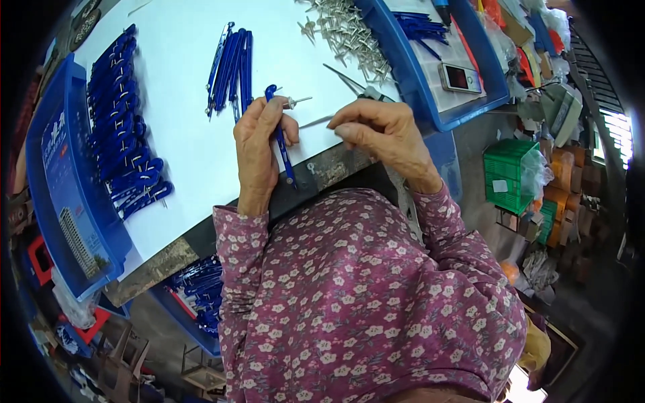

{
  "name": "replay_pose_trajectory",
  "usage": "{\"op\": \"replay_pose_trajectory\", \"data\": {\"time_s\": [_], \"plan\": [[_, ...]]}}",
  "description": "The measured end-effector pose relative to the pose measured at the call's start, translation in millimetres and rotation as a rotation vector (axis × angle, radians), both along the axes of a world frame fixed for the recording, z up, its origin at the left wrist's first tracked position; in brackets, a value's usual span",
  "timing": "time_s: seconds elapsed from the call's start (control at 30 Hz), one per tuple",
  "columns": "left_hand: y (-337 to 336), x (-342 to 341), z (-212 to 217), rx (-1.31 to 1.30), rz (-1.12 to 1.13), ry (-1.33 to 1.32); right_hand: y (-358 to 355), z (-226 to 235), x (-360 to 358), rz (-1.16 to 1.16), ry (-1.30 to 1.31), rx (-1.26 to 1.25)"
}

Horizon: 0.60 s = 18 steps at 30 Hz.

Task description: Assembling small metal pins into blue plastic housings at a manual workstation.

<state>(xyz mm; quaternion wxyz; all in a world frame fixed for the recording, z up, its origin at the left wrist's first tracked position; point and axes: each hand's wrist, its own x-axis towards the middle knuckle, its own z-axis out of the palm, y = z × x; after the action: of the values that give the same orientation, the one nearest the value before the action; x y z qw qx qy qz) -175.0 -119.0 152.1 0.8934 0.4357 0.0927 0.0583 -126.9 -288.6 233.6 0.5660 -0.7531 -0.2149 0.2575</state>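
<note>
My left hand (256, 131) is closed round a narrow blue strip (281, 144), held upright near the table's front edge. A silver pin with a disc-like head (295, 102) sticks out sideways at the strip's upper end. To the right, my right hand (379, 131) has thumb and index finger pinched together. A thin grey metal rod (316, 122) lies at those fingertips; whether they grip it I cannot tell. Beyond my left hand lies a small bunch of blue strips (232, 70). Past my right hand is a pointed tool with a dark green handle (373, 94).
A heap of silver pins (346, 37) lies at the far right of the white tabletop (175, 134). Blue strips in a long row (121, 121) line the left side by a blue tray (80, 221). The right-hand blue tray (463, 119) holds a phone (461, 78) and more strips.
</note>
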Motion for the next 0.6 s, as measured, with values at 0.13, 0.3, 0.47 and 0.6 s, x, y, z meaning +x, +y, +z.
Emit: {"op": "replay_pose_trajectory", "data": {"time_s": [0.13, 0.3, 0.47, 0.6], "plan": [[-3, 5, 1, -0.003, -0.013, -0.006, -10, 0, 19, -0.134, -0.193, -0.095], [-5, 5, 6, -0.017, -0.007, 0.006, -32, -7, 29, -0.244, -0.339, -0.158], [1, 1, -3, -0.131, -0.057, 0.014, -57, 15, 40, -0.306, -0.294, -0.119], [5, 1, -7, -0.166, -0.082, 0.020, -78, 28, 75, -0.308, -0.474, -0.243]]}}
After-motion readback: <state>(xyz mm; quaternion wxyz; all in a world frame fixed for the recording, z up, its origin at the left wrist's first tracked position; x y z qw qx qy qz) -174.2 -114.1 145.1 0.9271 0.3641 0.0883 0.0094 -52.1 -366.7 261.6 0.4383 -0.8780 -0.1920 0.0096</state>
